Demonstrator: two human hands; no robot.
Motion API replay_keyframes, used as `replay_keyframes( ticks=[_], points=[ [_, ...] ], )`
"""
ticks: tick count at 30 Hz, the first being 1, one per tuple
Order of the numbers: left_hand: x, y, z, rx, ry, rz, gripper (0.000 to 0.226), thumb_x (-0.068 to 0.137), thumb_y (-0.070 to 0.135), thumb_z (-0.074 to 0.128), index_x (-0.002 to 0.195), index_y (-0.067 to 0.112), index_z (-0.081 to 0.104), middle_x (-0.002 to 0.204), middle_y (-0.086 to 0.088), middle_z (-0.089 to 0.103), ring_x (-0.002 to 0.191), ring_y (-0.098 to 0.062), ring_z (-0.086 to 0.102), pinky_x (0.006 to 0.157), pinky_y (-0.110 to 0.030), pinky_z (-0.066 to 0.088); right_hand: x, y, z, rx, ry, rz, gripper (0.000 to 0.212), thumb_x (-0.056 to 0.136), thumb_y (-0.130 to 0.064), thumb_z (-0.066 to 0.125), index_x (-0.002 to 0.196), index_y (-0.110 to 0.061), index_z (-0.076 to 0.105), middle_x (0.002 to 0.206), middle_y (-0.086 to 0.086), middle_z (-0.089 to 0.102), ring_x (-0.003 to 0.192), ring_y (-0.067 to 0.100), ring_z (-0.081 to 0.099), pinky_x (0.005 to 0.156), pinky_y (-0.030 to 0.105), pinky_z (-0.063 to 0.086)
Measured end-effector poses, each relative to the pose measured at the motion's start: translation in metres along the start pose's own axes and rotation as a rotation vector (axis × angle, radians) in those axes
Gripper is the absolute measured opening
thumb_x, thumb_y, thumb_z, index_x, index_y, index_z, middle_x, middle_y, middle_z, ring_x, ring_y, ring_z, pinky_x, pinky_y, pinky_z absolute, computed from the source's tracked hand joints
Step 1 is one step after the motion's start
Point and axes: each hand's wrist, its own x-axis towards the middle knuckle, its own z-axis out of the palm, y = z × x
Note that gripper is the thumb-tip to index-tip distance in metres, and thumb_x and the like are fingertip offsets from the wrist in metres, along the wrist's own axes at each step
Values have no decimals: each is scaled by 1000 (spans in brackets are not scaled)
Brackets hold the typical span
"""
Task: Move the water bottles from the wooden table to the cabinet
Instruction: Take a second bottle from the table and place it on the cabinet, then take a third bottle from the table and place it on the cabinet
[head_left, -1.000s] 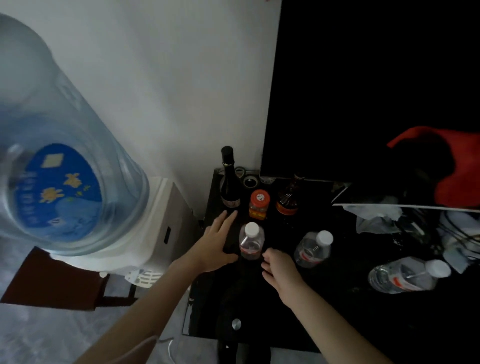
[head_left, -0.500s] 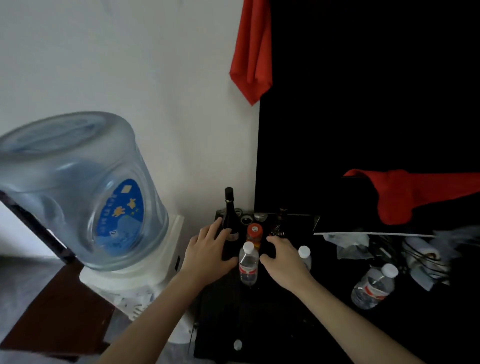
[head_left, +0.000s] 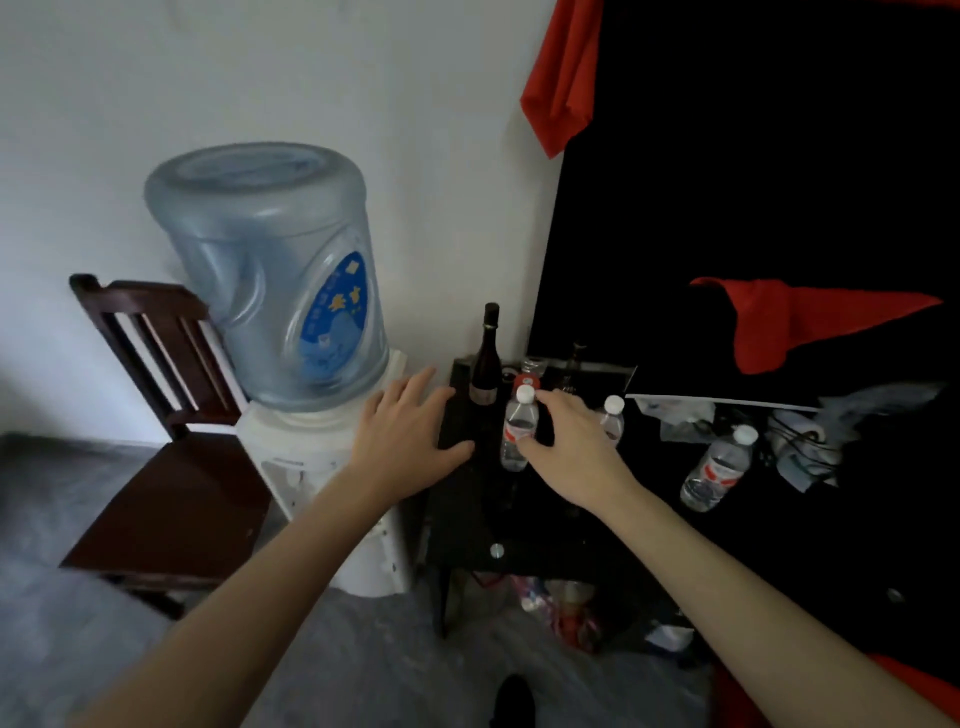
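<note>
A clear water bottle (head_left: 518, 432) with a white cap and red label stands upright on the black glass-topped cabinet (head_left: 467, 509). My right hand (head_left: 569, 449) is just right of it, fingers loosely spread, thumb tip against the label and index finger by the cap. My left hand (head_left: 410, 431) hovers flat with straight, spread fingers over the cabinet's left edge, holding nothing. A second bottle (head_left: 614, 420) stands behind my right hand, partly hidden. A third bottle (head_left: 719, 467) lies tilted farther right.
A dark wine bottle (head_left: 485, 364), an orange-lidded jar (head_left: 524, 381) and another dark bottle stand at the cabinet's back. A water dispenser with a large jug (head_left: 275, 275) stands left, beside a dark wooden chair (head_left: 166, 415). Red cloth (head_left: 831, 322) and clutter fill the right.
The view has pulled back and up, bringing the chair into sight. My right hand has risen alongside the standing bottle. My left hand has drifted left, away from it.
</note>
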Motion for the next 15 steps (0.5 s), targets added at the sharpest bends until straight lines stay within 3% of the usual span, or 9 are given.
replay_keyframes(
  ticks=[2, 6, 11, 15],
  points=[
    [-31, -16, -5, 4, 3, -54, 84, 80, 73, 45, 151, 29, 43, 169, -2, 24, 152, -27, 27, 120, -44, 25, -17, -20, 9, 7, -61, -27, 68, 93, -38, 60, 152, -21, 30, 158, 1, 30, 145, 21, 27, 113, 38, 33],
    [-91, -55, -17, 4, 24, -176, 76, 87, 69, 58, 150, 29, 44, 169, -3, 25, 153, -27, 26, 122, -48, 24, -39, -67, 32, 17, -194, -121, 75, 93, -42, 60, 155, -20, 25, 163, 4, 21, 150, 22, 17, 120, 41, 25],
    [-160, -102, -44, 28, 68, -399, 75, 88, 68, 57, 151, 29, 43, 170, -1, 21, 154, -26, 25, 122, -47, 23, -49, -145, 62, 6, -301, -332, 73, 89, -41, 62, 151, -17, 32, 155, 5, 34, 142, 24, 31, 115, 39, 32],
    [-221, -130, -61, 27, 112, -615, 74, 89, 67, 55, 152, 29, 42, 170, -2, 21, 153, -28, 26, 121, -47, 24, -63, -206, 95, -60, -417, -553, 75, 88, -41, 61, 153, -16, 30, 157, 7, 32, 143, 26, 29, 117, 39, 29]
  ],
)
